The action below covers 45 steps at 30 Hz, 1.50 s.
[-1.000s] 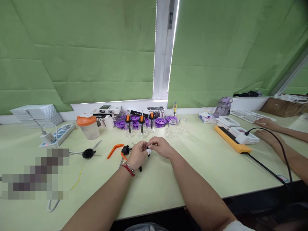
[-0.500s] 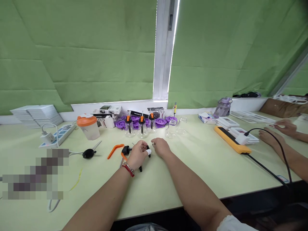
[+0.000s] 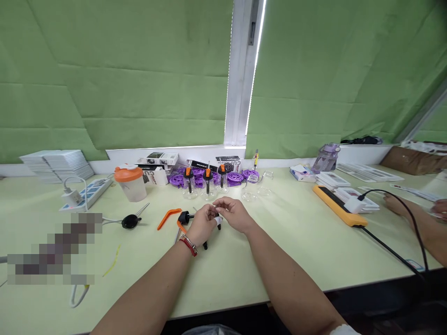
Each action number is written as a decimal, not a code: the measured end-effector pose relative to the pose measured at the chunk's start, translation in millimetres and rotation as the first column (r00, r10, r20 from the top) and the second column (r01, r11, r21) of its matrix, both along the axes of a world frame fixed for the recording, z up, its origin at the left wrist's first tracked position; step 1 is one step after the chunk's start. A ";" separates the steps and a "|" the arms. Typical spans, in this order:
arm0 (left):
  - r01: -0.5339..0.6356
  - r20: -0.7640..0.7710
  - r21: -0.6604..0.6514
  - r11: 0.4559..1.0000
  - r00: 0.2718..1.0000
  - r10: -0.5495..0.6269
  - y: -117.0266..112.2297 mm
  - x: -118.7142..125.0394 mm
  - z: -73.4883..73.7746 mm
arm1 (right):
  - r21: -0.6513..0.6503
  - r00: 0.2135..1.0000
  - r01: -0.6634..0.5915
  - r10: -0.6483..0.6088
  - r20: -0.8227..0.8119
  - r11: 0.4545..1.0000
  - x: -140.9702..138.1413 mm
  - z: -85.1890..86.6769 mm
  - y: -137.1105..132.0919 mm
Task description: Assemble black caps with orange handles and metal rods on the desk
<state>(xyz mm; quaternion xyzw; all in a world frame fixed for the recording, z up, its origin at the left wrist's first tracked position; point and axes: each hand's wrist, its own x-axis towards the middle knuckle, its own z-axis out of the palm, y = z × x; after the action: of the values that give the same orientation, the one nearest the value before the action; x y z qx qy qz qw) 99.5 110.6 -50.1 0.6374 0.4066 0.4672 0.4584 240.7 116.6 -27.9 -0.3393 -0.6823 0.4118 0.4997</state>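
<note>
My left hand and my right hand meet over the middle of the pale green table. Both are closed in a pinch on a small black part with a white bit at one finger; what it is I cannot make out. A red band sits on my left wrist. Just left of my left hand lie a black and orange pump head and a loose orange lever. Beyond my hands stand three small glass flasks with orange and black tops, beside empty glass flasks.
Purple round parts and boxes line the back edge. An orange-lidded cup, a black tool and a power strip lie left. A yellow power strip with a cable lies right, near another person's arm.
My right hand drew away from my left hand half a second ago and has come back to it. The other person's hands moved right, toward the frame edge.
</note>
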 end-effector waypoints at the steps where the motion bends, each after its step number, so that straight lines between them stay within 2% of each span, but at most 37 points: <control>1: 0.002 -0.002 -0.001 1.000 1.000 -0.002 -0.1 -0.2 0.1 | 0.057 0.998 0.027 -0.030 0.048 0.998 1.6 1.6 -0.7; 3: 0.008 0.000 -0.001 1.000 1.000 -0.008 -0.7 -0.5 0.9 | 0.149 0.988 0.048 -0.068 0.138 0.988 4.8 5.3 -2.1; 7: 0.008 0.013 -0.011 1.000 1.000 -0.008 -2.4 -0.3 4.1 | 0.194 0.969 0.016 -0.064 0.239 0.981 7.7 10.3 -4.3; 13: 0.004 0.025 -0.028 1.000 1.000 -0.003 -3.8 0.5 6.0 | 0.254 0.970 0.033 -0.092 0.224 0.967 7.6 9.2 -5.1; 24: 0.004 0.006 -0.010 1.000 1.000 -0.004 -1.7 -0.6 2.8 | 0.286 0.964 0.048 -0.119 0.237 0.957 6.5 6.9 -4.1; 28: -0.010 -0.001 -0.014 1.000 1.000 0.010 -2.3 -0.7 4.2 | 0.240 0.957 0.061 -0.125 0.262 0.969 6.4 5.4 -4.8; 35: -0.011 -0.002 -0.031 0.999 1.000 0.011 -1.7 -2.8 4.3 | 0.237 0.925 -0.033 -0.061 0.375 0.971 12.2 4.9 -2.8; 42: -0.045 -0.013 -0.144 0.989 0.999 0.043 -4.1 -4.4 9.6 | -0.011 0.926 -0.081 0.079 0.369 0.997 15.0 -7.9 2.3; 45: -0.062 -0.021 -0.178 0.982 0.998 0.059 -2.8 -5.5 7.8 | -0.081 0.919 -0.051 0.079 0.386 0.995 14.5 -14.3 5.2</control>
<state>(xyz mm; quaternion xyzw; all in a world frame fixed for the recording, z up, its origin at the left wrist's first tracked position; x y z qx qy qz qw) 94.0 107.8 -42.4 0.5848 0.4694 0.4377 0.4961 255.2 121.8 -42.2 -0.4085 -0.7640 0.3763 0.3285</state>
